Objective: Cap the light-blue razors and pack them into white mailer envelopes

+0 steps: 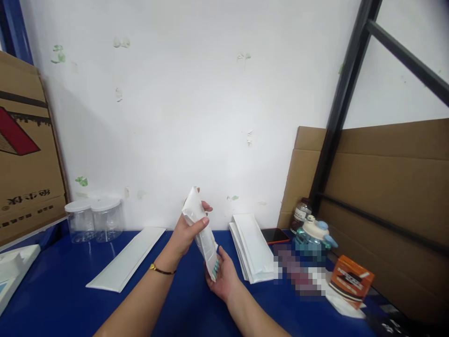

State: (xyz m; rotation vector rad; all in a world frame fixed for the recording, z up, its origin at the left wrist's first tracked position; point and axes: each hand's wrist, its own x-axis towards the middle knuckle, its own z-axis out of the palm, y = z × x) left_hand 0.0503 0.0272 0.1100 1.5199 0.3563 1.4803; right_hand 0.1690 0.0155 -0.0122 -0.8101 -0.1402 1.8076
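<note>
A long, narrow white plastic packet (206, 241) is held tilted above the blue table, its upper end leaning left. My left hand (187, 231) wraps round its upper part, with the thumb across the front. My right hand (225, 277) closes round the lower end, where small teal marks show; what they belong to is too small to tell. A flat white folded sheet or sleeve (128, 260) lies on the table to the left of the packet. To the right rests a stack of similar white pieces (253, 248).
Two clear lidded jars (107, 222) stand at the back left, near a cardboard box (28, 140). On the right are a phone (275, 235), a brown bottle (300, 214), a teal water bottle (312, 238) and an orange box (351, 281). A white device (19, 267) sits at the left edge.
</note>
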